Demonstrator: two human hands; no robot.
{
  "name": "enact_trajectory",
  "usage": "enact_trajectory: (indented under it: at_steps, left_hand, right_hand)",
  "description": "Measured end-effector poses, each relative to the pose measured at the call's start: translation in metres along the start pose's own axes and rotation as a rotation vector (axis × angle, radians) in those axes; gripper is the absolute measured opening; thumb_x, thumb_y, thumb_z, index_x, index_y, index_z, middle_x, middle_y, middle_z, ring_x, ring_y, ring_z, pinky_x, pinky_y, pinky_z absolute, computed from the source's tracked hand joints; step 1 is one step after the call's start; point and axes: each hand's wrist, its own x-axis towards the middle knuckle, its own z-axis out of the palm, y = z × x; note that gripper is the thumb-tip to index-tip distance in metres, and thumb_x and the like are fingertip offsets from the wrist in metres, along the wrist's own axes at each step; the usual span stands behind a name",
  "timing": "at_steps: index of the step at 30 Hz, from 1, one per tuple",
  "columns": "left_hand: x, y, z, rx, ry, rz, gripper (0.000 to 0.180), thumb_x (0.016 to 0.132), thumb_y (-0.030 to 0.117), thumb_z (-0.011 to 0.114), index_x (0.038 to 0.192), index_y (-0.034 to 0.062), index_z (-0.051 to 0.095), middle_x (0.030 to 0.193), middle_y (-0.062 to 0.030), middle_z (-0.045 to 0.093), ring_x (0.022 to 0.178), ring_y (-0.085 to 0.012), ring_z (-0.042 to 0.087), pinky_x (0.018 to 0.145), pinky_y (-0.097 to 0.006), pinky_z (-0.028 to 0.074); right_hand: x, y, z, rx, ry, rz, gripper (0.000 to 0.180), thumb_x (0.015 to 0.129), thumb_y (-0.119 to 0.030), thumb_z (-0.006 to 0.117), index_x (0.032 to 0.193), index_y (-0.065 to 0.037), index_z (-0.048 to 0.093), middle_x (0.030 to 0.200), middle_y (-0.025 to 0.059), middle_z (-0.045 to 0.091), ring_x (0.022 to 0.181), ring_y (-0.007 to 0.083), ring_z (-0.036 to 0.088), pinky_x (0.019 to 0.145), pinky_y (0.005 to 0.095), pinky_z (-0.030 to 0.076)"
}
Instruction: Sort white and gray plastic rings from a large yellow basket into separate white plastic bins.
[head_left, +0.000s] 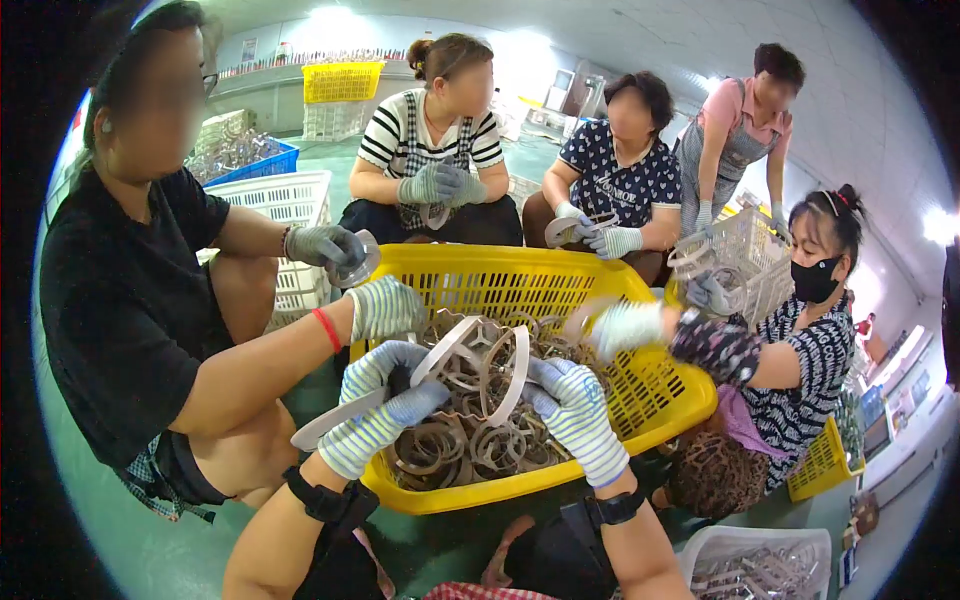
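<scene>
Wearer's hands are apart, gloved, both over the near side of the yellow basket [480,496], centre of frame. Left hand [385,405] is closed on a pale band [445,348] slanting up to the right; a curved flat strip [335,420] also sticks out of that hand toward frame left. Right hand [578,415] has its fingertips closed on another pale band [519,365], just right of centre. Can't tell if both bands are one piece. Basket holds a tangled pile of ring parts [425,455], directly below the bands.

Co-worker at frame left: one gloved hand [388,307] over the basket's left end, the other holding a clear ring part [358,262]. Co-worker at frame right: gloved hand [628,332] motion-blurred over the basket's right side. Two more sit behind the far rim, gloved. White crate [825,545] lower right, metal parts inside. Green floor [180,540].
</scene>
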Motion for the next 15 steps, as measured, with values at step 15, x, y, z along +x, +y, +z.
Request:
enact_trajectory:
  at_steps: [15]
  left_hand:
    - [0.004,0.019,0.002,0.331,-0.151,-0.031,0.038,0.070,0.019,0.079,0.097,0.0050,0.056,0.079,-0.0012,0.056,0.071,-0.0113,0.050,0.067,-0.026,0.045]
  right_hand:
    - [-0.011,0.011,-0.011,0.203,0.001,0.129,0.033,0.075,-0.007,0.065,0.108,-0.004,0.062,0.082,0.0141,0.061,0.075,0.0315,0.060,0.068,0.0368,0.048]
